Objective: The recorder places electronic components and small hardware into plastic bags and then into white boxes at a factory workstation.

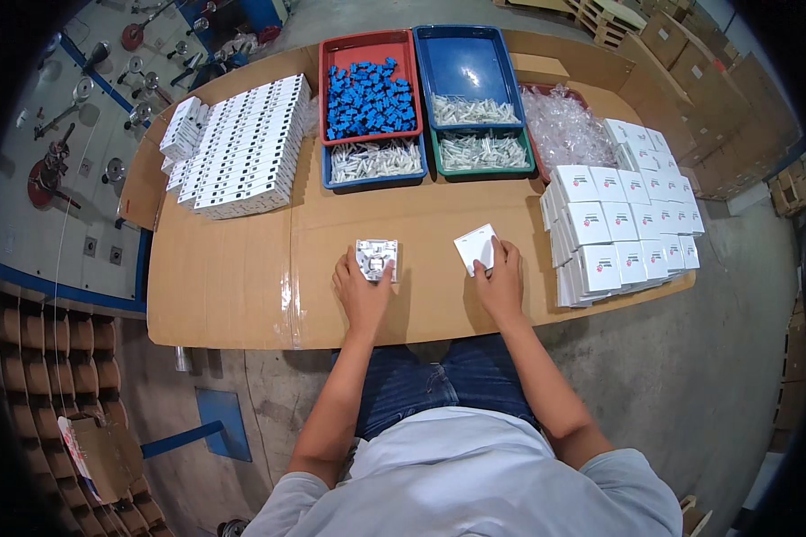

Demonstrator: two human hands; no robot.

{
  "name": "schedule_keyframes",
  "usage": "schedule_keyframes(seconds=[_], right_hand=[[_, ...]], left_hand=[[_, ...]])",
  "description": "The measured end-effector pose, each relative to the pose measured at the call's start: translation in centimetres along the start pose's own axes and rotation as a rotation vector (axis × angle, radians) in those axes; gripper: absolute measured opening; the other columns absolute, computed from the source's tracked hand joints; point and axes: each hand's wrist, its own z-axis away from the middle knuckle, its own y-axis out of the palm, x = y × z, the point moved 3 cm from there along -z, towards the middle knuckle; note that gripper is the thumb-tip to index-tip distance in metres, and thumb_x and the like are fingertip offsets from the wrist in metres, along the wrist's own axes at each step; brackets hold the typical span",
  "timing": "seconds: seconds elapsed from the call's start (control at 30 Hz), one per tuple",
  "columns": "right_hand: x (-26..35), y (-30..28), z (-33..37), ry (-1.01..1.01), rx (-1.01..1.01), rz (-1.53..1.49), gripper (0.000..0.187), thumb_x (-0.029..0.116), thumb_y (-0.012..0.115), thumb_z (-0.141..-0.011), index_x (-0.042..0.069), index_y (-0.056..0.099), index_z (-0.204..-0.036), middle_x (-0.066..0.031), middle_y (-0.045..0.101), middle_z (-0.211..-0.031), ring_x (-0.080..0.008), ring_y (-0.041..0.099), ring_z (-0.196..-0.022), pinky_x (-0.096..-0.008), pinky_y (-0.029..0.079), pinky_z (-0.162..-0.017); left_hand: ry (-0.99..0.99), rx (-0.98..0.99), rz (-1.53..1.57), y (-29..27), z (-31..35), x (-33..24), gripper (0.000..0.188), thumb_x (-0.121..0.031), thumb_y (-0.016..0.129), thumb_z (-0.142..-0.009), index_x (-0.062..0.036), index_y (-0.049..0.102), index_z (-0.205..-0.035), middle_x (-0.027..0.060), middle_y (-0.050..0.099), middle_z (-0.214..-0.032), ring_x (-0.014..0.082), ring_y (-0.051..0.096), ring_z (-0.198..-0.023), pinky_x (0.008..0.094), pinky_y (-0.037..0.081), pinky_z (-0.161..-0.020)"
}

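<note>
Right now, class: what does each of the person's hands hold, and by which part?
The left hand grips the grey plastic piece by its lower edge. The right hand presses the white square cover at its lower right corner, on the table.

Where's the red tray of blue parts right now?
In the head view, the red tray sits at the far edge of the cardboard-covered table, left of centre, between the rows of white boxes on its left and the blue tray on its right.

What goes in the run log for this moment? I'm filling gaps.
left hand: on grey open part | right hand: on white square cover | surface: cardboard-covered table
</note>
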Motion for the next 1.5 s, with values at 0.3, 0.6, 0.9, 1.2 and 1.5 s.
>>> schedule_keyframes(seconds=[0.3,0.6,0.9,1.2,1.5], right_hand=[[1.0,0.8,-0.3,-0.214,0.089,0.122,0.051,0.036,0.084,-0.081,0.005,0.073,-0.120,-0.0170,0.055,-0.132,-0.0360,0.050,-0.124,-0.0473,0.045,-0.103],[0.9,0.2,-1.0,-0.242,-0.046,0.111,0.055,0.040,0.088,-0.074,0.005,0.073,-0.114,-0.0188,0.056,-0.131,-0.0372,0.052,-0.121,-0.0482,0.045,-0.101],[3.3,-8.7,-6.4,-0.342,0.001,0.056,0.024,0.019,0.074,-0.086,0.009,0.072,-0.108,-0.0095,0.067,-0.112,-0.0301,0.062,-0.110,-0.0436,0.046,-0.094],[-6.4,-16.6,-29.5,-0.202,0.211,0.560,0.021,0.020,0.061,-0.089,0.008,0.075,-0.099,-0.0179,0.074,-0.100,-0.0385,0.071,-0.096,-0.0505,0.055,-0.082],[-15.9,-15.1,-39.6,0.062,0.176,0.734,0.020,0.009,0.066,-0.083,0.007,0.077,-0.100,-0.0179,0.075,-0.106,-0.0366,0.072,-0.103,-0.0466,0.058,-0.086]], left_hand=[[-0.049,0.190,-0.038,1.0,0.8,-0.5,0.105,-0.047,0.087,-0.072,-0.0037,0.038,-0.155,0.0176,0.043,-0.141,0.0365,0.040,-0.131,0.0516,0.029,-0.110],[0.013,0.165,-0.015,1.5,1.3,-0.7,0.108,-0.052,0.088,-0.071,-0.0066,0.038,-0.155,0.0174,0.046,-0.139,0.0373,0.041,-0.130,0.0535,0.029,-0.110],[0.028,0.138,-0.019,0.9,1.0,-2.2,0.110,-0.052,0.089,-0.067,-0.0057,0.039,-0.153,0.0174,0.047,-0.141,0.0379,0.042,-0.134,0.0551,0.026,-0.113],[0.059,0.139,-0.012,1.1,0.8,-2.1,0.102,-0.044,0.088,-0.071,-0.0029,0.040,-0.151,0.0186,0.045,-0.144,0.0372,0.040,-0.137,0.0535,0.025,-0.115],[0.052,0.167,-0.020,0.9,0.5,-2.2,0.094,-0.043,0.086,-0.075,-0.0018,0.043,-0.147,0.0185,0.046,-0.142,0.0382,0.040,-0.135,0.0537,0.025,-0.115]])
